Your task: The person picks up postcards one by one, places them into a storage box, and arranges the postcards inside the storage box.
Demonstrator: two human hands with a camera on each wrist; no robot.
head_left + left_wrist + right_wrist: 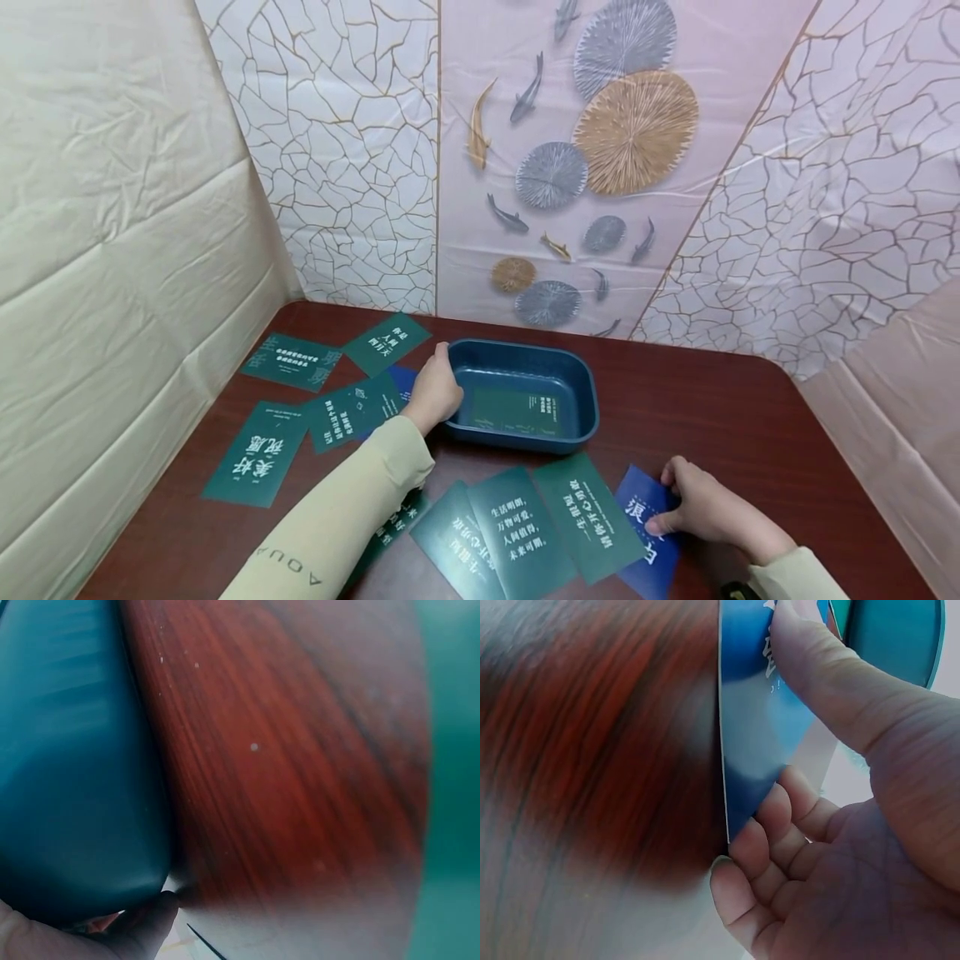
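My left hand (pixel 435 390) grips the left rim of a dark blue rectangular tray (pixel 589 392). A green printed card (pixel 517 415) lies flat inside the tray. At the right, my right hand (pixel 708 504) pinches the right edge of a blue card (pixel 637 510) with white characters. In the right wrist view, the thumb (pixel 825 671) lies on the card's face and the other fingers curl at its edge. The blue card's left side meets a green card (pixel 588 517). The left wrist view shows fingertips at the tray's outer wall (pixel 82 772).
Green cards lie in front of the tray, including one in the middle (pixel 517 533) and one partly under the left sleeve (pixel 386 533). Several more, such as this green card (pixel 255 454), spread over the left of the dark red table (pixel 720 400). Patterned cloth (pixel 360 167) hangs behind.
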